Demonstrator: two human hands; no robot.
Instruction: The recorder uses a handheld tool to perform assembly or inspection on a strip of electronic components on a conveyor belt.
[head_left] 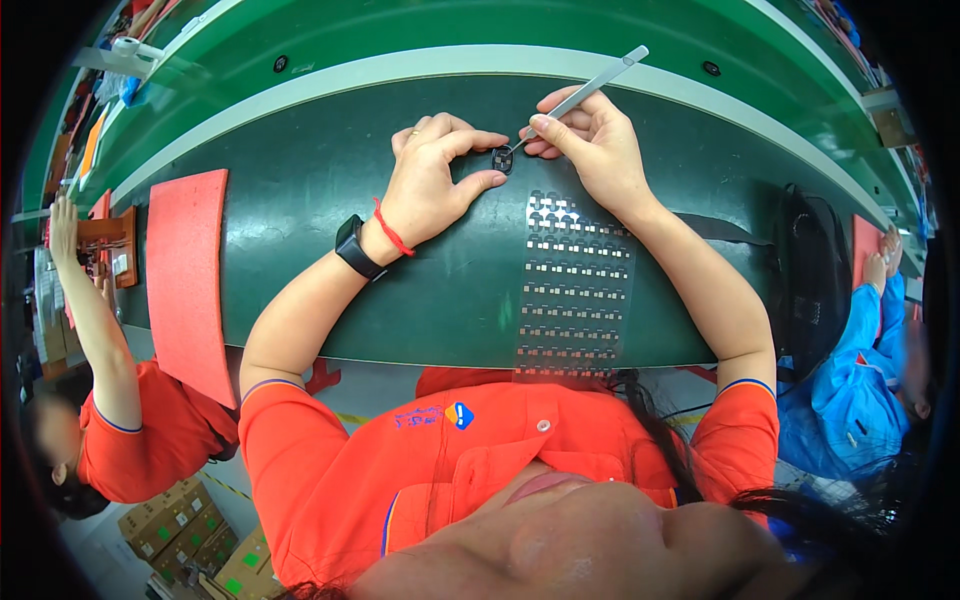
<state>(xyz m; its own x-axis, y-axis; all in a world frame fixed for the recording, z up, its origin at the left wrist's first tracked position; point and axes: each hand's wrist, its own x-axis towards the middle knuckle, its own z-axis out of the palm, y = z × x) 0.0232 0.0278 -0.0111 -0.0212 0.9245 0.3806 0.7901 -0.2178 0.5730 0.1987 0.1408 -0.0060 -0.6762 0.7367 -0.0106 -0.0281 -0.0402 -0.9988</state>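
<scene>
Left hand (430, 170): you are pinching one black part (502, 160), best kept still — right hand (598, 150): holding one pair of tweezers (602, 80).

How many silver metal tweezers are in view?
1: silver metal tweezers in the right hand, tip at the small black oval part in the left hand. Others may be hidden.
</scene>
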